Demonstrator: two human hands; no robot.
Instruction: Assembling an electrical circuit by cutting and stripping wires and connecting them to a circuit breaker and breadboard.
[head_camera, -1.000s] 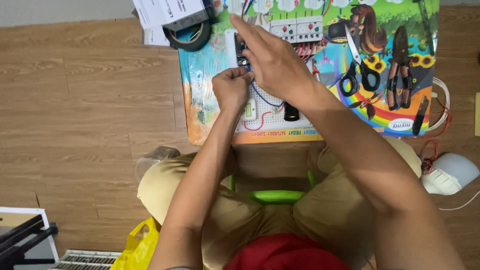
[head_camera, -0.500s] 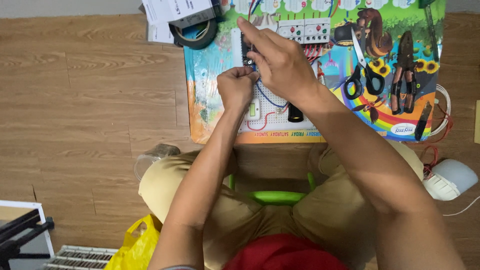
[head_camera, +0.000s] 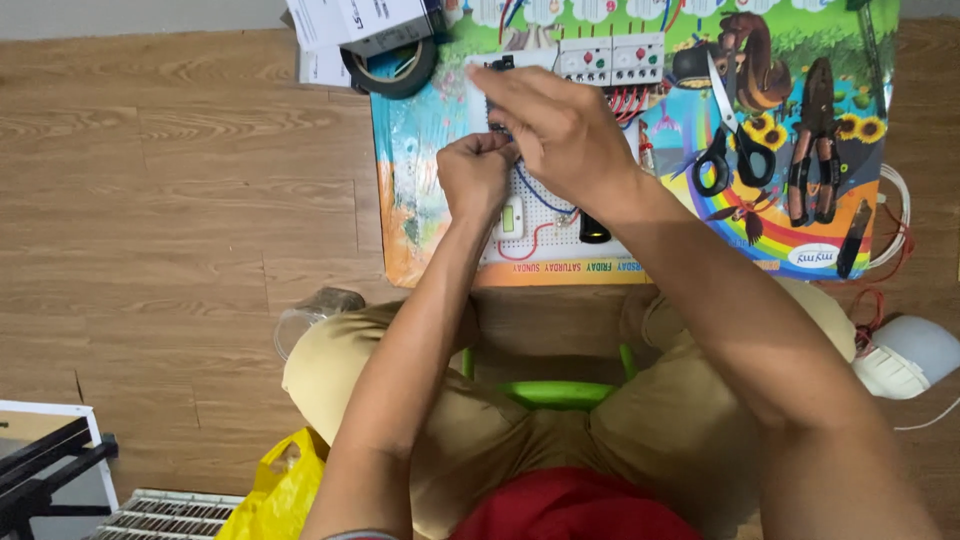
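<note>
A: Hands? Left hand (head_camera: 475, 175) fisted, fingertips pinched on sth tiny w/ right hand (head_camera: 560, 130) (can't tell what).
B: And the white wiring board (head_camera: 545, 235)?
A: Flat on the colourful table (head_camera: 420, 180), under both hands; long axis runs away from the person.

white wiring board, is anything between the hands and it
Nothing visible: both the left hand and right hand are already over the white wiring board, fingers together at its wires. The scissors and pliers lie off to the right.
</note>
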